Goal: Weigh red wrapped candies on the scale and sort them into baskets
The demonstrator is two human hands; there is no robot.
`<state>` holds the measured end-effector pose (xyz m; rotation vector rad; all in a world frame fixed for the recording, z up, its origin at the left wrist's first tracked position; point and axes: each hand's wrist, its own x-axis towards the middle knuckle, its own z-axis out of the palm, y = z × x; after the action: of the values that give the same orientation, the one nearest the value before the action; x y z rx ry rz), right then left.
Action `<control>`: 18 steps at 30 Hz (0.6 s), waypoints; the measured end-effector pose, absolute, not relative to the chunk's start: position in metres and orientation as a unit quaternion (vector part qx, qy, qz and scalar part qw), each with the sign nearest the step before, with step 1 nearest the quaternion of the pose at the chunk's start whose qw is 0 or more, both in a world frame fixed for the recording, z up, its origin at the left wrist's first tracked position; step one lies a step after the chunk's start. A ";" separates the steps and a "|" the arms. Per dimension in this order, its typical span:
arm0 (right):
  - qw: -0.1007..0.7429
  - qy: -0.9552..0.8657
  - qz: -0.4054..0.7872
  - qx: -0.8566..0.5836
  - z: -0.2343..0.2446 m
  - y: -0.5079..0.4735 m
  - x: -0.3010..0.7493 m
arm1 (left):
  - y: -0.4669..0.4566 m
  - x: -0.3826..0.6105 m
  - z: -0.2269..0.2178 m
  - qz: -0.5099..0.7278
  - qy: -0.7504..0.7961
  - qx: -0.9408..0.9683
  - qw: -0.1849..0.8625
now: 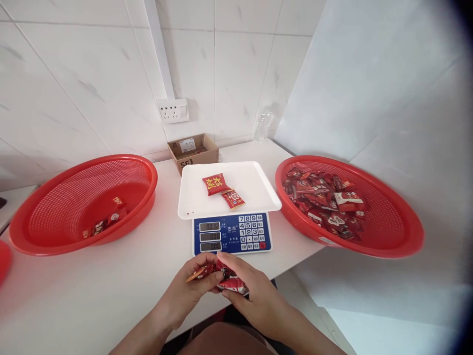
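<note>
Just above the front edge of the white counter, my left hand (188,291) and my right hand (256,301) close together around several red snack packets (232,285). The packets are crumpled between my fingers and partly hidden. Directly ahead stands a blue-faced digital scale (232,234) with a white tray (195,192) on top. On the tray lie a red packet with yellow lettering (215,184) and a smaller red-and-white packet (233,199), slightly overlapping. The scale's display digits are too small to read.
A red mesh basket (48,209) on the left holds a few packets. A larger pile fills a matching basket (391,231) on the right. Behind the scale are a cardboard box (192,153), a clear plastic bottle (263,125), and a wall socket (173,110).
</note>
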<state>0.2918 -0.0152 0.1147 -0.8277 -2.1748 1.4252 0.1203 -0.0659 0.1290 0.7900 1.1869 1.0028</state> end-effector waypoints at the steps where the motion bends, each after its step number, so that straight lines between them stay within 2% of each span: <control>1: 0.224 -0.778 0.505 -0.300 0.114 -0.015 0.293 | -0.062 0.120 0.133 0.441 0.532 0.360 0.627; 4: 0.291 -0.742 0.485 -0.360 0.114 -0.011 0.295 | -0.042 0.113 0.149 0.464 0.573 0.418 0.531; 9: 0.317 -0.664 0.510 -0.445 0.123 -0.005 0.305 | 0.013 0.089 0.172 0.373 0.642 0.633 0.220; 14: 0.333 -0.634 0.518 -0.468 0.124 -0.008 0.317 | 0.051 0.077 0.174 0.307 0.664 0.663 0.160; 18: 0.343 -0.621 0.509 -0.487 0.117 -0.007 0.328 | 0.057 0.068 0.181 0.287 0.724 0.615 0.122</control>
<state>0.3278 -0.0070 0.1170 -1.2643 -1.6147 1.3232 0.0685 0.0567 0.1814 1.7945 2.1136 0.8391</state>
